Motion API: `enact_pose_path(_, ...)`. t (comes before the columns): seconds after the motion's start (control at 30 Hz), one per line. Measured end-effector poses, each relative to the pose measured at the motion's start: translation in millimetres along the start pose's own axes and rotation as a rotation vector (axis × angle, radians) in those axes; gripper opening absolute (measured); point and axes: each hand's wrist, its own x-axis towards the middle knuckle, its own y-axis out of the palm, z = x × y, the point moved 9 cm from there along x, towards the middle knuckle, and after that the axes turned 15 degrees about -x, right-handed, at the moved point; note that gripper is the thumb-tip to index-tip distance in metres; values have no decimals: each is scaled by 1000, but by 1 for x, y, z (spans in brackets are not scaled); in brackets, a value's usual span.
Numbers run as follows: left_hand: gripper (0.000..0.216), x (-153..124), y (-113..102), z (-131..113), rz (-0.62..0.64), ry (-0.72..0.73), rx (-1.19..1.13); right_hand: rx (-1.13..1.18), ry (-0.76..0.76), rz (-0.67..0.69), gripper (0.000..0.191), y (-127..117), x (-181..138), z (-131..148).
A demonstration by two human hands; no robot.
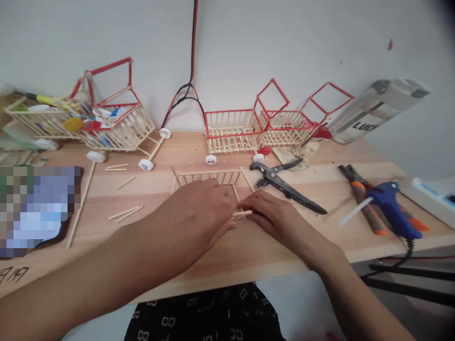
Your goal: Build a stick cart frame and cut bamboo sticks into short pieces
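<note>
A small unfinished basket of thin wooden sticks (209,176) lies on the table in front of me, its far row of short uprights showing. My left hand (202,206) is closed over its near side and covers much of it. From the right, my right hand (272,213) reaches in with fingers pinched at the near right corner. A short wooden stick (243,214) pokes out between the two hands, touched by the fingers of both. The exact grip of the left fingertips is hidden.
Stick carts with red edges (231,130) stand along the wall; a left cart (121,125) holds bottle caps. Cutters (284,182), pliers (362,201) and a blue glue gun (394,208) lie right. Loose sticks (126,214) and a tablet-like device (39,210) lie left.
</note>
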Motion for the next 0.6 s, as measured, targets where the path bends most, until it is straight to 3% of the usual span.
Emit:
enact_pose_path(0.17, 22, -2, 11, -2, 19, 14, -56, -20, -6, 14, 20, -1, 4, 1)
enact_pose_path(0.33, 31, -3, 16, 0, 51, -27, 41, -17, -41, 1, 19, -2, 5, 2)
enact_pose_path(0.6, 21, -9, 26, 14, 74, -37, 119, -6, -53, -8, 19, 2, 4, -1)
